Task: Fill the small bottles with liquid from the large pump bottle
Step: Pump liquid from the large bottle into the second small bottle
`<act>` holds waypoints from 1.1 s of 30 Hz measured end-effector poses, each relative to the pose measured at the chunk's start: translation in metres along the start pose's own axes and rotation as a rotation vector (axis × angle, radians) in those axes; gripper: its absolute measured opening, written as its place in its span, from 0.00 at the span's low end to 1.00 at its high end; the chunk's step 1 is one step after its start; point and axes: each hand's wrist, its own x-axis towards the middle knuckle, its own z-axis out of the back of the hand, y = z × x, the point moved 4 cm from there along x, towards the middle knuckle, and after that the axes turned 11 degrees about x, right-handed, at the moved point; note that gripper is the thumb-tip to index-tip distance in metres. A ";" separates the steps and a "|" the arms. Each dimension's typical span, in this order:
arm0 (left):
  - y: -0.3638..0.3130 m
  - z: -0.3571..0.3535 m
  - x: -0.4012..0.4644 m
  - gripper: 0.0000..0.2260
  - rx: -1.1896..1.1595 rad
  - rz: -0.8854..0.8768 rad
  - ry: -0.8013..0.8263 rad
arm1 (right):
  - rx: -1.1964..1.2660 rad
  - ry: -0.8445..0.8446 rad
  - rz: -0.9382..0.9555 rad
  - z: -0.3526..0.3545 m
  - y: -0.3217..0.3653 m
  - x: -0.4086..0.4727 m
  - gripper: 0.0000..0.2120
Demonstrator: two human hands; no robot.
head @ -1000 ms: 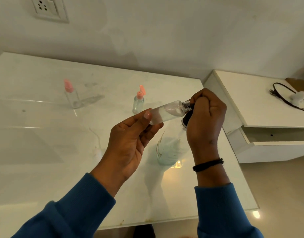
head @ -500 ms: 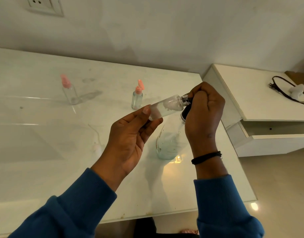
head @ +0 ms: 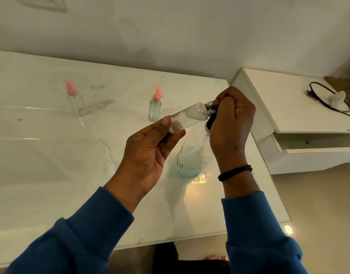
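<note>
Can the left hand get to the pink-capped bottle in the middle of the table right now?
Probably not yet. The left hand is gripping the tilted small bottle at the pump bottle. The path to the pink-capped bottle looks open, just beyond its fingertips, once it lets go.

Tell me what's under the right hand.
Under the right hand stands the large bottle, pale bluish liquid low inside. The hand grips its black pump top, mostly covering it; the nozzle is hidden.
</note>
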 end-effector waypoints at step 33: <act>0.006 -0.001 -0.001 0.12 -0.046 0.071 0.008 | 0.009 0.067 -0.033 0.001 0.003 0.005 0.09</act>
